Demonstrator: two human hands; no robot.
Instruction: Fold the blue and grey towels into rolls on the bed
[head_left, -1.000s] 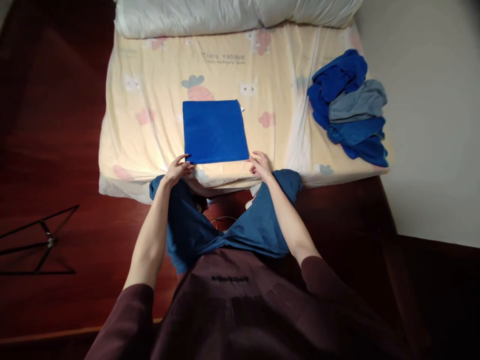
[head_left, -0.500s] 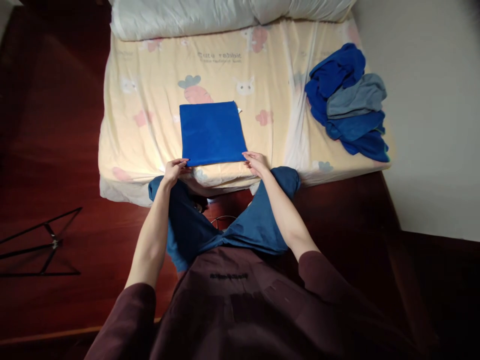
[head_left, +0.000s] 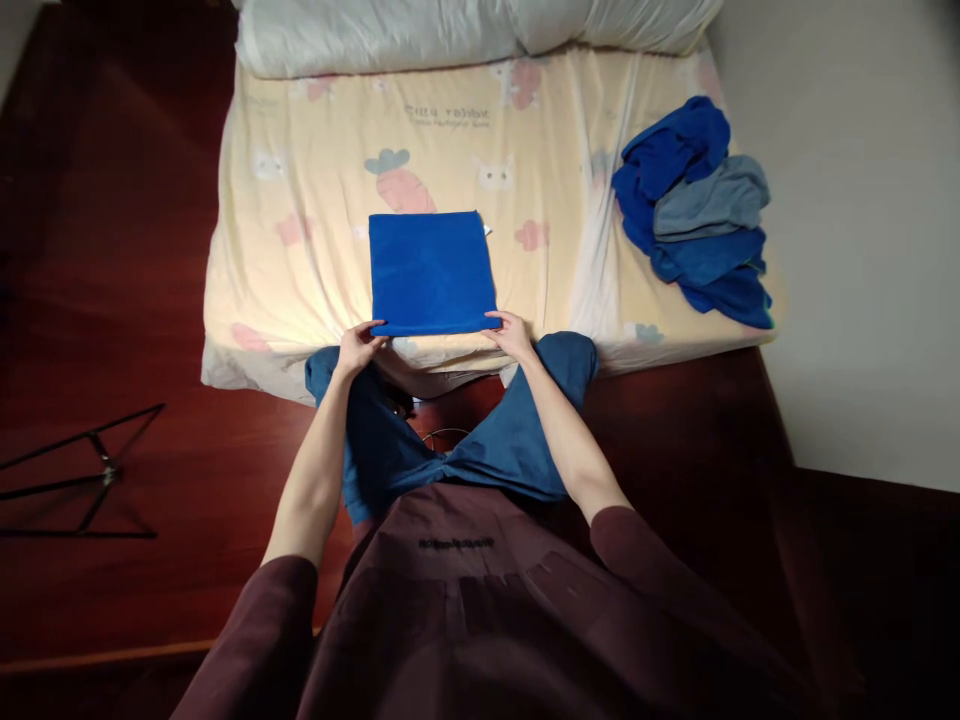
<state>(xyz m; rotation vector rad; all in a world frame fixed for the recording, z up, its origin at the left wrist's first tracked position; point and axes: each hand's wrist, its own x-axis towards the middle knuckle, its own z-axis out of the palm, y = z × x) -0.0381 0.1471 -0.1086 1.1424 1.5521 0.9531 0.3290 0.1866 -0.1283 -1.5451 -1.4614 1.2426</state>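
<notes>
A blue cloth (head_left: 431, 268), folded into a near square, lies flat on the bed close to its front edge. My left hand (head_left: 361, 347) pinches the cloth's near left corner between thumb and fingers. At the near right corner, my right hand (head_left: 510, 333) grips it the same way. Along the near side, between both hands, a narrow strip of the cloth is slightly raised or turned. A small white tag sticks out by the far right corner.
A crumpled pile of blue cloths (head_left: 690, 260) with a grey-blue cloth (head_left: 712, 198) lies on the bed (head_left: 300, 270) at right, near a pale wall (head_left: 847, 250). A rolled white quilt (head_left: 390, 35) lies at the back. A black tripod stand (head_left: 105, 475) is on the floor at left.
The near edge of the blue cloth has been lifted or turned slightly, showing a narrow strip between my hands. Both hands keep hold of its corners. The view has shifted a little.
</notes>
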